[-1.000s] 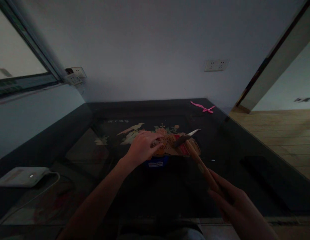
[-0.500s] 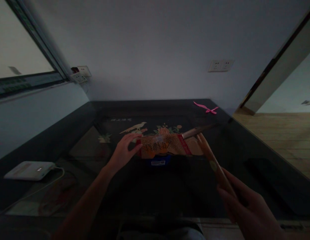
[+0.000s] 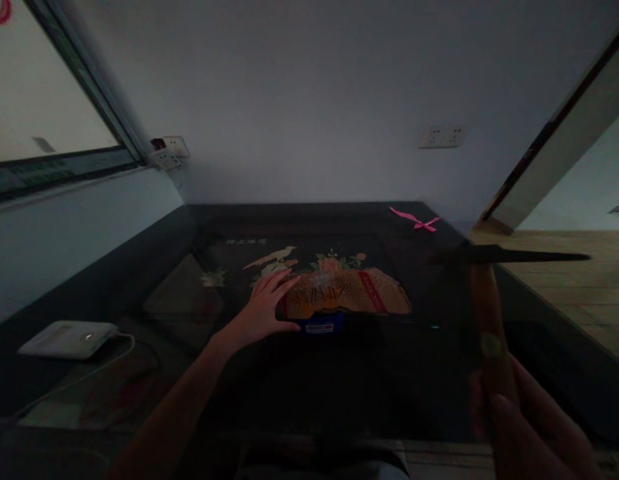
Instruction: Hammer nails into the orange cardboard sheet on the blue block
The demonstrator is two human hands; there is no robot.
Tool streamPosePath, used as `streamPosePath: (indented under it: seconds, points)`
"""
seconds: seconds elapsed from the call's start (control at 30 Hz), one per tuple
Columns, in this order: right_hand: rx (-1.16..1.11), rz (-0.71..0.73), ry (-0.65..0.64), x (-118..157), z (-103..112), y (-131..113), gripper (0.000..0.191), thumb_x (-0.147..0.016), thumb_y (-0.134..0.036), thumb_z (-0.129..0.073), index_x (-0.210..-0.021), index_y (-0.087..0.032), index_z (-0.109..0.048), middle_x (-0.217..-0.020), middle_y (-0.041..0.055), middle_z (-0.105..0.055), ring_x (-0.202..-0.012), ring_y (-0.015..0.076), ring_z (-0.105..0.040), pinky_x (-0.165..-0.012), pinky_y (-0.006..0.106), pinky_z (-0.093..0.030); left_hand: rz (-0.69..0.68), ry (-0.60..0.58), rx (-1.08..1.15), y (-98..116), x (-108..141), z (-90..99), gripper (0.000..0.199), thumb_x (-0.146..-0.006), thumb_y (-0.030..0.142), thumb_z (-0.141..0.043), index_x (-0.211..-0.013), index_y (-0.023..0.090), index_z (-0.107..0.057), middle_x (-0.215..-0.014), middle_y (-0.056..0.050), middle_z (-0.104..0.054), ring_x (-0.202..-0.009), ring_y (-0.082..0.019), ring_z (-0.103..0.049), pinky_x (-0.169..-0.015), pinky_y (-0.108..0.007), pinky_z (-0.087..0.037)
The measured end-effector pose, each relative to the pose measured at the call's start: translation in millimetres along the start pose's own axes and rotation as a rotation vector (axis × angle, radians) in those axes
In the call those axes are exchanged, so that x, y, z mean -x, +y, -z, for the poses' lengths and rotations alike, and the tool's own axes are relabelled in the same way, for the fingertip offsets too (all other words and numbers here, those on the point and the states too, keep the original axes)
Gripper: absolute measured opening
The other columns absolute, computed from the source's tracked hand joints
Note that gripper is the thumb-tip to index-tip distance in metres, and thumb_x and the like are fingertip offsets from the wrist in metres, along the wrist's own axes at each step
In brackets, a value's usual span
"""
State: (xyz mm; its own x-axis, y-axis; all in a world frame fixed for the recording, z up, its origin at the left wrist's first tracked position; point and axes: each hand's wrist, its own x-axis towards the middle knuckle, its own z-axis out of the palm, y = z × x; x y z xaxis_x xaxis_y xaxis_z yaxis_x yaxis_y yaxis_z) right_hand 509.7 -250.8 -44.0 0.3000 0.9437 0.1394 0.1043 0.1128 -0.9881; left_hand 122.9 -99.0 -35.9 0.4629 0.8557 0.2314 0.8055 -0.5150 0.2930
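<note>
A brown patterned package (image 3: 346,291) with a red band and dark lettering lies mid-table, over a blue item with a white label (image 3: 320,328). My left hand (image 3: 263,307) grips the package's left end, fingers along the top and thumb at the near side by the blue item. My right hand (image 3: 526,417) is closed round the wooden handle of a hammer (image 3: 494,320). The hammer stands upright at the right, apart from the package; its dark head is long and tapers to a point on the right.
A white power bank (image 3: 69,339) with a cable lies at the left. A pink ribbon (image 3: 416,220) is at the far right corner. A dark flat object (image 3: 544,373) lies near the right edge. Wall sockets (image 3: 442,136) are on the wall behind the black table (image 3: 339,387).
The hammer has left the package's right end, rising and swinging right to upright. My left hand has shifted slightly right over the package's end, its thumb moving down towards the near side.
</note>
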Motion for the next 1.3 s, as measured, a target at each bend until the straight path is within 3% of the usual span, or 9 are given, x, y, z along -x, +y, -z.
streamPosePath:
  seconds: [0.13,0.3,0.37,0.47,0.57,0.7,0.97,1.1,1.3]
  points:
    - [0.005,0.021,-0.074,-8,18,0,0.046,-0.073,-0.041,-0.074,-0.117,-0.031,-0.064,-0.07,-0.0006,-0.07,-0.051,0.016,-0.065,-0.049,0.02,-0.057,0.003,-0.117,-0.092,4,-11,2.9,0.111,-0.06,0.067,-0.073,-0.15,0.026,-0.022,-0.158,-0.014,-0.02,-0.144,-0.036,-0.017,-0.115,-0.056,-0.013]
    - [0.07,-0.209,-0.012,-4,39,27,0.067,-0.061,-0.037,-0.084,-0.124,-0.032,-0.061,-0.101,0.004,-0.076,-0.086,0.0253,-0.073,-0.067,0.022,-0.06,0.006,-0.28,-0.148,13,-25,8.3,0.117,-0.059,0.072,-0.069,-0.152,0.028,-0.013,-0.16,-0.016,-0.007,-0.145,-0.038,-0.009,-0.113,-0.062,-0.009]
    - [0.036,-0.242,-0.004,-3,44,34,0.066,-0.06,-0.037,-0.084,-0.122,-0.032,-0.062,-0.097,0.0031,-0.076,-0.079,0.0243,-0.074,-0.061,0.022,-0.06,0.003,-0.299,-0.159,16,-28,9.9,0.114,-0.061,0.07,-0.07,-0.152,0.03,-0.015,-0.159,-0.015,-0.012,-0.145,-0.038,-0.013,-0.112,-0.062,-0.009]
    - [-0.015,-0.24,-0.058,-3,42,28,0.059,-0.067,-0.042,-0.079,-0.123,-0.031,-0.062,-0.068,-0.0015,-0.07,-0.046,0.0156,-0.063,-0.038,0.02,-0.052,-0.01,-0.268,-0.145,17,-31,9.2,0.107,-0.063,0.065,-0.072,-0.15,0.03,-0.02,-0.154,-0.013,-0.027,-0.141,-0.038,-0.023,-0.113,-0.06,-0.011]
    - [-0.016,-0.22,-0.024,-2,34,15,0.054,-0.07,-0.049,-0.075,-0.119,-0.029,-0.065,-0.059,-0.0033,-0.061,-0.038,0.0119,-0.053,-0.031,0.019,-0.044,-0.05,-0.202,-0.104,14,-30,4.3,0.104,-0.062,0.059,-0.076,-0.149,0.032,-0.024,-0.147,-0.012,-0.038,-0.136,-0.038,-0.032,-0.112,-0.06,-0.017]
    - [0.071,-0.138,0.039,-7,37,10,0.049,-0.073,-0.053,-0.07,-0.114,-0.027,-0.068,-0.061,-0.0004,-0.064,-0.044,0.0148,-0.056,-0.036,0.022,-0.046,-0.08,-0.141,-0.048,9,-29,-3.2,0.1,-0.061,0.051,-0.079,-0.146,0.034,-0.03,-0.138,-0.011,-0.043,-0.129,-0.037,-0.039,-0.109,-0.057,-0.026]
    - [0.452,0.034,0.115,-30,83,3,0.041,-0.058,-0.061,-0.075,-0.083,-0.029,-0.078,-0.089,0.0107,-0.078,-0.08,0.0325,-0.072,-0.067,0.039,-0.06,-0.097,-0.099,-0.009,20,-48,-13.1,0.098,-0.06,0.048,-0.079,-0.145,0.033,-0.033,-0.131,-0.011,-0.045,-0.124,-0.036,-0.043,-0.105,-0.052,-0.035]
    - [0.557,0.075,-0.063,-32,79,-1,0.038,-0.063,-0.057,-0.073,-0.089,-0.03,-0.077,-0.088,0.0079,-0.079,-0.076,0.0314,-0.073,-0.066,0.041,-0.06,-0.119,-0.117,-0.016,35,-78,-24.3,0.097,-0.062,0.052,-0.077,-0.146,0.032,-0.033,-0.132,-0.012,-0.046,-0.122,-0.035,-0.046,-0.105,-0.052,-0.034]
    - [0.802,0.247,-0.353,-62,47,13,0.025,-0.08,-0.04,-0.064,-0.099,-0.025,-0.07,-0.09,0.006,-0.078,-0.079,0.0259,-0.073,-0.068,0.035,-0.057,-0.161,-0.129,-0.003,62,-133,-46.2,0.097,-0.062,0.058,-0.075,-0.146,0.029,-0.034,-0.134,-0.013,-0.046,-0.125,-0.038,-0.042,-0.105,-0.053,-0.033]
